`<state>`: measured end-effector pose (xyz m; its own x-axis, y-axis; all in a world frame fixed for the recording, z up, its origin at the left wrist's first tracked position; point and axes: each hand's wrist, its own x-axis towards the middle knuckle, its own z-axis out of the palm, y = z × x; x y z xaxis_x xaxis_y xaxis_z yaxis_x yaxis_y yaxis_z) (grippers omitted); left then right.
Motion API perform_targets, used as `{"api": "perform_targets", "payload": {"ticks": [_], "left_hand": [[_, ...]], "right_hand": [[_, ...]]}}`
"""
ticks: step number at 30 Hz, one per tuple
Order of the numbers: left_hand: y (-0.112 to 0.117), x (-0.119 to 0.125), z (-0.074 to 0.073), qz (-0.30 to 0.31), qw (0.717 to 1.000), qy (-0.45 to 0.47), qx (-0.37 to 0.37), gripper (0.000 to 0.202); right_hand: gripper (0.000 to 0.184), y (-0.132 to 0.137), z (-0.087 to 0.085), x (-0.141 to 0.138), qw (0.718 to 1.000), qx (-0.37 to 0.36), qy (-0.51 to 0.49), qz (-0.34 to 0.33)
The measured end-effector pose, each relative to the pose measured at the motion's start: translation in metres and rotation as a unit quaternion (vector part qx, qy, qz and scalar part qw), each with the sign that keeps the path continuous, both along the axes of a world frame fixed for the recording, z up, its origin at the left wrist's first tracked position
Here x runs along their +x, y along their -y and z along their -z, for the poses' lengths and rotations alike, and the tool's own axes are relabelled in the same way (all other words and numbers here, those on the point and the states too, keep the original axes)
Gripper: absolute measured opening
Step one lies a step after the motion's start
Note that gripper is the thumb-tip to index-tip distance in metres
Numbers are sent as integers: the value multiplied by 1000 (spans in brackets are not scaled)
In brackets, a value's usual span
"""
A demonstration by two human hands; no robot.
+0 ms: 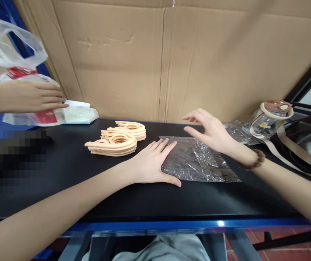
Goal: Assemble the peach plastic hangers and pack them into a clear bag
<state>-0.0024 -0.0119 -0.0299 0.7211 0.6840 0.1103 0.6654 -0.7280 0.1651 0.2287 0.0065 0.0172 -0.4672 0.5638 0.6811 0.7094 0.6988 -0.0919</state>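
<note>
A clear plastic bag [196,159] lies flat on the black tabletop [155,199]. My left hand [155,163] rests spread over the bag's left edge, thumb and fingers apart. Above the bag's upper right part hovers my right hand [211,130], holding nothing, with its thumb held away from the fingers. Just left of the bag sit two stacks of cream plastic hangers, a front stack [113,146] and a back stack [136,131], partly overlapping in view.
At the left, another person's hand [24,96] is at a white and red plastic bag [46,116], beside a white packet [80,113]. A strapped clear bottle [266,121], crumpled clear plastic [234,132] and a dark bag [310,134] stand right. Cardboard [117,61] walls the back.
</note>
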Motion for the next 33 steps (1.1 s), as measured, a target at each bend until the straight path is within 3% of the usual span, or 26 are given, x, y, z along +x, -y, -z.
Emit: {"api": "perform_targets", "payload": {"ticks": [6,13,21,27,33], "left_hand": [[1,1,-1,-9,1000,5,12,114],[0,1,1,-2,1000,11,16,114],[-3,1,6,11,999,34,33,113],[-1,2,4,0,999,19,26,113],[-1,2,-1,-14,1000,14,3,110]], "right_hand": [[63,-57,-14,-58,976,-157,82,-125],[104,-119,-21,-118,916,-329,153,-170],[100,-135,-13,-144,909,-324,152,-215],[85,-124,-20,-126,932,-288,57,-214],[91,-103,-41,-38,963,-222,-64,-138]]}}
